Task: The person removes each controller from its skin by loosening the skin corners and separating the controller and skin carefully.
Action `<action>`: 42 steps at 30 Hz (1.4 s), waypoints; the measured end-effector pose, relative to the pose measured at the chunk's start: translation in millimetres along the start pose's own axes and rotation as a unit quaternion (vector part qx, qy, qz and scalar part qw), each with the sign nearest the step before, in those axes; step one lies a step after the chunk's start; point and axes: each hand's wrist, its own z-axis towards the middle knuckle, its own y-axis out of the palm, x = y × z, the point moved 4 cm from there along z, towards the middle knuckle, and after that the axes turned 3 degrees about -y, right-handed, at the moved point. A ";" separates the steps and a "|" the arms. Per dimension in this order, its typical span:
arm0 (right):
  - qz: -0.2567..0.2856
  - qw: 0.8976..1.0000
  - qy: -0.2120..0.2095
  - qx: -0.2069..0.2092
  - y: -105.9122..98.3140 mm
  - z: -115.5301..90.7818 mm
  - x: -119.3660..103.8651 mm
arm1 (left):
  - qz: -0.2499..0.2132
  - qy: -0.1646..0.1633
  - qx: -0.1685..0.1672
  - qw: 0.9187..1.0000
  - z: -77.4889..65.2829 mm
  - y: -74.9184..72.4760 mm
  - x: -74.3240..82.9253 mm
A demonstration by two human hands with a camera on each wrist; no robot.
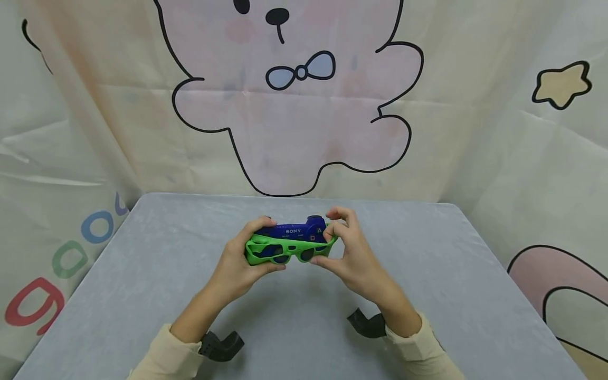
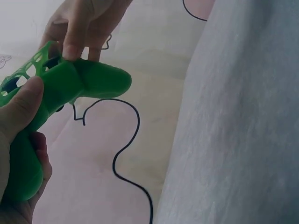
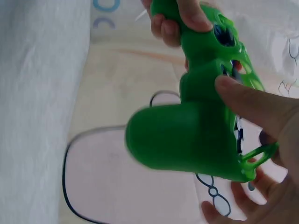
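Note:
A blue game controller (image 1: 296,231) marked SONY sits partly inside a green stretchy cover (image 1: 290,246), held above the table. Its upper face shows blue, while the cover wraps the lower side and the grips. My left hand (image 1: 236,266) grips the left end, fingers over the top and thumb on the near side. At the right end, my right hand (image 1: 355,259) pinches the cover's rim, with some fingers raised. From the right wrist, the right thumb (image 3: 247,100) presses on the green cover (image 3: 173,135). The left wrist view shows the left thumb (image 2: 25,102) against the cover (image 2: 60,84).
A table with a pale grey-blue cloth (image 1: 294,327) lies below the hands. Curtains (image 1: 451,105) with cartoon drawings hang behind and at both sides. Each wrist carries a black band mount, at the left (image 1: 220,347) and the right (image 1: 368,323).

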 end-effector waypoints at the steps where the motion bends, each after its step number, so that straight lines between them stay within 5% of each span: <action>1: -0.014 1.000 -0.004 0.011 -0.3 -0.9 -1.7 | -0.003 -0.004 0.002 1.000 -0.3 0.1 -0.7; 8: -0.066 0.990 -0.089 0.086 -0.3 -4.2 -12.4 | -0.060 -0.046 0.022 0.997 1.1 -0.9 -2.9; 14: -0.086 0.979 -0.159 0.097 5.7 -4.9 -16.4 | -0.080 -0.056 0.039 0.994 2.0 -2.8 -1.3; 20: -0.106 0.977 -0.169 0.078 7.2 -3.8 -19.6 | -0.047 -0.053 0.067 0.995 3.7 -5.6 0.6; 26: -0.110 0.984 -0.132 0.048 8.7 -5.5 -17.7 | -0.054 -0.030 0.100 0.993 -1.1 -8.4 3.9; 34: 0.057 0.987 -0.137 0.060 8.7 -2.3 -15.4 | -0.132 0.050 0.088 0.986 -3.9 -13.8 24.7; 42: 0.193 0.975 -0.110 0.027 0.0 0.1 -7.6 | -0.164 0.017 0.078 0.983 -5.0 -10.9 29.5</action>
